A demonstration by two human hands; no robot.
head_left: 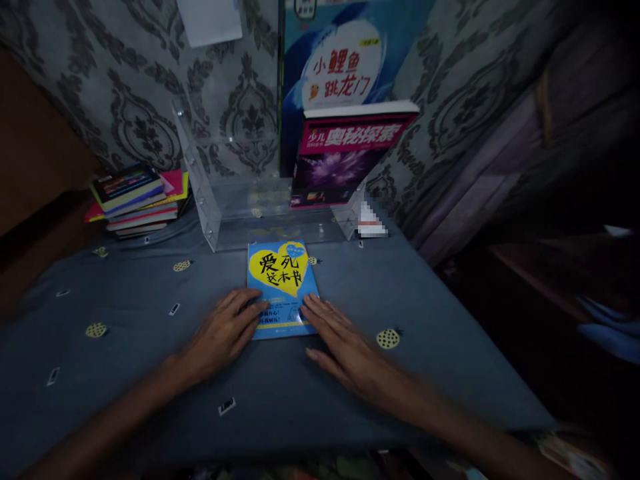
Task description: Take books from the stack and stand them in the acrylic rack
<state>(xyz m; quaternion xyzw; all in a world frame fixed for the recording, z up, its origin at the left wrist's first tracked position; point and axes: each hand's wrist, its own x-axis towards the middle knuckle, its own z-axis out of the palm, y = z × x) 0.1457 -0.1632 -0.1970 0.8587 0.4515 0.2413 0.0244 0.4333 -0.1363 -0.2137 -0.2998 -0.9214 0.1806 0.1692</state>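
Note:
A blue book [283, 290] with a yellow heart on its cover lies flat on the cloth-covered table [165, 373]. My left hand [230, 323] rests on the book's left edge, its fingers stretched out over the cover. On the opposite side, my right hand [337, 333] lies with straight fingers on the right edge, the thumb apart on the cloth. Neither hand wraps round the book. Behind it stands a clear acrylic rack [245, 200]. A book with a magenta and purple cover [345, 160] leans in the rack, and a large blue picture book [295, 73] stands behind that.
A stack of books [140, 207] sits at the back left of the table. Patterned wallpaper [250, 100] covers the wall behind, with a white paper [213, 23] on it. The table's right edge [475, 320] borders a dark area. A curtain-like cloth [465, 153] hangs at right.

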